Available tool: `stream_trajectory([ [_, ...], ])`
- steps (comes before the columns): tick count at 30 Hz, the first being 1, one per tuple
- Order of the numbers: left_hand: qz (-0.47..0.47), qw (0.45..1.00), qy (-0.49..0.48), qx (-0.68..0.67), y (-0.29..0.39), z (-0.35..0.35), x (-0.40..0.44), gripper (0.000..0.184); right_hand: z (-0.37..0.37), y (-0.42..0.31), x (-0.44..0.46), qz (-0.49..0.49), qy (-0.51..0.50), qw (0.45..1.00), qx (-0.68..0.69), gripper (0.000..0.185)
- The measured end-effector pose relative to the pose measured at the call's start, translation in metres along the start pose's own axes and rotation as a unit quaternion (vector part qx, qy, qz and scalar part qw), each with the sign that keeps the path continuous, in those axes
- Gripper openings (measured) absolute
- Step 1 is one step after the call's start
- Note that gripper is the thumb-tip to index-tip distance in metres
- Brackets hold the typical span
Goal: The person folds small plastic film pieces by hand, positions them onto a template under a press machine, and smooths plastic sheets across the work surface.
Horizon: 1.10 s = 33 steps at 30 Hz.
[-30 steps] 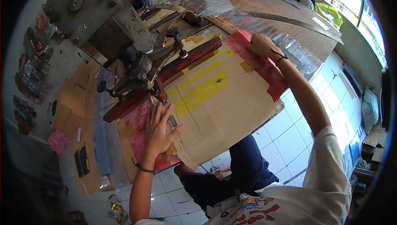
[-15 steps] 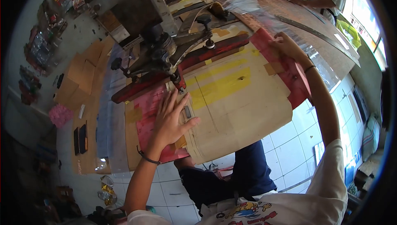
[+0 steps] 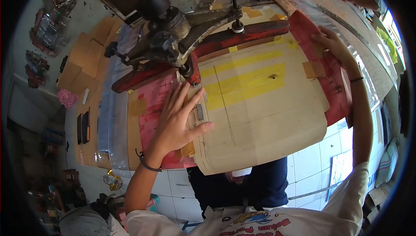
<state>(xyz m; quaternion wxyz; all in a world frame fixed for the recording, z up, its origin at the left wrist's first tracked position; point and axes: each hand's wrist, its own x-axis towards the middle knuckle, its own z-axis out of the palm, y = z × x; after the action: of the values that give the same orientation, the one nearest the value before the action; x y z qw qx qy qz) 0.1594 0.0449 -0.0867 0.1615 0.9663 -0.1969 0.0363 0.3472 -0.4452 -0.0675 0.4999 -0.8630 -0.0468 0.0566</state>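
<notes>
A large tan sheet (image 3: 268,127) with yellow tape strips and pencil lines lies under a press with a red bar (image 3: 255,33). My left hand (image 3: 175,121) rests flat on its left side, fingers spread, fingertips just below the press's central red foot (image 3: 193,72). Beside the thumb is a small grey metal piece (image 3: 199,112). Red sheeting (image 3: 147,123) shows under the left wrist. At the far right my right hand (image 3: 336,47) has its fingers bent over the edge of a red strip (image 3: 336,86); its thumb is hidden.
Clear plastic sheeting (image 3: 119,119) covers part of the table at left, near folded cardboard (image 3: 82,62) and two dark strips (image 3: 82,127). A long flat strip (image 3: 346,25) lies at the back right. Another person's arm (image 3: 357,1) reaches in there.
My view has shifted, so the press and sheet look larger and nearer. Both hands keep about the same places on the sheets.
</notes>
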Motion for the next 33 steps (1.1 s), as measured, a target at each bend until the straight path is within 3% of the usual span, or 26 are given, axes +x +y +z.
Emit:
stream_trajectory([
  [2,0.003,1.000,-0.005,0.007,0.000,-0.001,0.001,0.090,0.008,-0.016,-0.010,-0.009,0.034,0.996,0.078,0.024],
  [5,0.003,1.000,-0.014,0.023,-0.001,-0.001,0.001,0.091,0.013,-0.017,-0.008,-0.051,0.056,0.991,0.108,0.028],
  [11,-0.005,0.999,-0.025,0.026,0.001,-0.003,0.001,0.093,0.005,0.003,0.004,-0.043,0.101,0.992,-0.054,0.047],
  [14,-0.005,0.999,-0.033,0.026,0.000,-0.004,0.001,0.093,0.006,-0.003,-0.002,-0.048,0.097,0.993,-0.055,0.050],
  [20,0.001,0.999,-0.039,0.032,-0.001,-0.005,0.000,0.094,0.006,-0.008,-0.011,-0.057,0.051,0.996,-0.035,0.039],
  [23,-0.004,0.998,-0.055,0.033,0.001,-0.006,0.000,0.097,0.002,0.007,-0.002,-0.101,0.059,0.988,-0.106,0.032],
  [26,0.001,0.999,-0.038,0.039,0.000,-0.005,0.000,0.095,-0.006,0.014,0.005,-0.066,0.033,0.992,-0.103,0.026],
  [33,0.001,0.999,-0.030,0.029,0.000,-0.006,0.000,0.094,-0.008,0.019,0.007,-0.081,0.058,0.989,-0.106,0.022],
])
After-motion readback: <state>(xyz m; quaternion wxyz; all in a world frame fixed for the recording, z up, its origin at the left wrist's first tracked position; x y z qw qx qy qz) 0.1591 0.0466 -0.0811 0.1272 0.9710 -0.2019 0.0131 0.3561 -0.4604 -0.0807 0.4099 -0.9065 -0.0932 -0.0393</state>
